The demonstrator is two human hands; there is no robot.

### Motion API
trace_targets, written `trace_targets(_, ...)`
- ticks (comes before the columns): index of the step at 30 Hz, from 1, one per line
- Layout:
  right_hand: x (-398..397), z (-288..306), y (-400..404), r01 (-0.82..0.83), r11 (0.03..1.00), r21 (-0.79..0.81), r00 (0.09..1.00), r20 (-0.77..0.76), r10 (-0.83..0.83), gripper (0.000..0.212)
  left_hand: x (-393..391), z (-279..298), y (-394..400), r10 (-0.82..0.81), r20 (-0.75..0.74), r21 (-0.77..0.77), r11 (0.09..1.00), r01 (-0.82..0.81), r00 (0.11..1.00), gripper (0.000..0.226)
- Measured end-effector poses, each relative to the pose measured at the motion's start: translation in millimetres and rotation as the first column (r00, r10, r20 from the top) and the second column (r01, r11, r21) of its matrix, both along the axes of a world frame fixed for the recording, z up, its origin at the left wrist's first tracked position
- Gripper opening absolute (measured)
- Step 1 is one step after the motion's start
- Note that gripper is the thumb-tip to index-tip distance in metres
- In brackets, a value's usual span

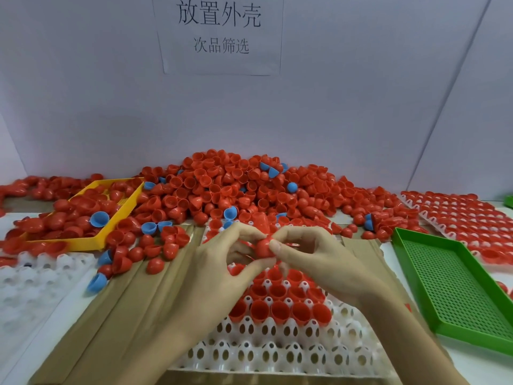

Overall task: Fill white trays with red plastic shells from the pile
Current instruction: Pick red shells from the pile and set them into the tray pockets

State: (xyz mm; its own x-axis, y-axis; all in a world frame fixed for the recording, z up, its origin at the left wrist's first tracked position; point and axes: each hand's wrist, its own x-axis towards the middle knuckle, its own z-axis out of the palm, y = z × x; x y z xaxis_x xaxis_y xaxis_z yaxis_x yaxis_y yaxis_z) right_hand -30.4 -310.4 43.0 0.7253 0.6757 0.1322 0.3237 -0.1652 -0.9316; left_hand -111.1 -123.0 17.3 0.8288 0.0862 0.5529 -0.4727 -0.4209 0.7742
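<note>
A big pile of red plastic shells (222, 187) lies along the back wall, with a few blue shells mixed in. A white tray (277, 354) sits in front of me; its far rows hold red shells, its near rows are bare. Above the tray my left hand (222, 262) and my right hand (313, 257) meet around one red shell (263, 249). Both hands pinch it with thumb and fingertips.
A yellow tray (94, 241) with red and blue shells stands at the left. A green perforated tray (455, 290) lies at the right. A filled white tray (469, 218) sits far right, another white tray (33, 282) at the left. Brown cardboard (125, 323) covers the table.
</note>
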Motion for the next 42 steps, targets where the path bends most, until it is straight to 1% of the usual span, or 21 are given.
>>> trace_targets(5,4,4,-10,0.106,0.990,0.096,0.994,0.005,-0.107,0.020,8,4,17,-0.031,-0.110,-0.071,0.997,0.024,0.993,0.030)
trace_targets(7,7,6,-16,0.137,0.987,0.085,0.990,0.016,-0.139,0.021,15,5,38,0.076,-0.100,-0.036,0.996,-0.080,0.992,0.032)
trace_targets(8,8,7,-19,0.146,0.986,0.075,0.989,0.023,-0.148,0.020,18,6,54,0.183,-0.068,0.011,0.983,-0.183,0.981,0.033)
trace_targets(9,9,6,-22,0.155,0.985,0.072,0.987,0.030,-0.157,0.019,21,6,73,0.309,-0.008,0.088,0.947,-0.308,0.951,0.034)
trace_targets(10,11,6,-24,0.166,0.984,0.073,0.985,0.039,-0.169,0.018,24,6,93,0.429,0.072,0.180,0.882,-0.435,0.900,0.035)
trace_targets(12,14,4,-27,0.191,0.979,0.071,0.979,0.055,-0.195,0.015,28,0,136,0.610,0.207,0.328,0.693,-0.641,0.765,0.034)
trace_targets(13,15,3,-28,0.198,0.978,0.069,0.977,0.066,-0.202,0.014,28,-5,156,0.674,0.237,0.375,0.600,-0.706,0.699,0.034)
trace_targets(14,17,2,-29,0.202,0.977,0.066,0.975,0.077,-0.206,0.011,28,-11,172,0.724,0.245,0.412,0.525,-0.745,0.645,0.036)
trace_targets(15,18,0,-29,0.208,0.976,0.059,0.973,0.085,-0.213,0.009,27,-16,185,0.757,0.232,0.445,0.476,-0.759,0.611,0.038)
trace_targets(17,20,-1,-29,0.215,0.975,0.050,0.971,0.091,-0.219,0.008,25,-22,196,0.784,0.185,0.509,0.439,-0.741,0.592,0.045)
trace_targets(19,21,-2,-29,0.217,0.975,0.053,0.971,0.092,-0.221,0.009,24,-23,193,0.780,0.160,0.562,0.432,-0.706,0.605,0.047)
trace_targets(21,21,-2,-29,0.223,0.973,0.062,0.969,0.099,-0.228,0.009,25,-20,183,0.758,0.154,0.587,0.446,-0.676,0.634,0.046)
trace_targets(24,21,-2,-29,0.229,0.971,0.065,0.966,0.108,-0.235,0.008,29,-15,157,0.685,0.162,0.602,0.502,-0.621,0.711,0.044)
trace_targets(26,24,-4,-30,0.269,0.962,0.044,0.952,0.137,-0.273,0.007,30,-14,134,0.613,0.144,0.609,0.564,-0.558,0.777,0.041)
trace_targets(28,27,-6,-29,0.349,0.937,-0.004,0.913,0.227,-0.339,0.004,31,-16,109,0.521,0.138,0.619,0.618,-0.484,0.842,0.040)
trace_targets(31,30,-6,-31,0.460,0.886,-0.052,0.829,0.382,-0.408,0.006,28,-18,80,0.374,0.162,0.661,0.647,-0.381,0.913,0.038)
trace_targets(33,30,3,-42,0.470,0.882,-0.022,0.805,0.420,-0.419,0.007,25,-19,67,0.303,0.164,0.688,0.647,-0.329,0.939,0.037)
trace_targets(36,26,18,-71,0.422,0.906,0.032,0.823,0.406,-0.397,0.011,22,-20,54,0.241,0.182,0.701,0.648,-0.297,0.953,0.033)
trace_targets(38,18,19,-90,0.393,0.919,-0.034,0.842,0.415,-0.345,0.015,22,-22,49,0.211,0.181,0.695,0.663,-0.277,0.960,0.030)
trace_targets(40,8,12,-106,0.417,0.897,-0.143,0.830,0.461,-0.313,0.021,21,-23,47,0.190,0.185,0.683,0.681,-0.265,0.964,0.027)
trace_targets(42,-2,2,-119,0.439,0.873,-0.212,0.828,0.473,-0.301,0.020,21,-23,44,0.175,0.194,0.682,0.683,-0.261,0.965,0.026)
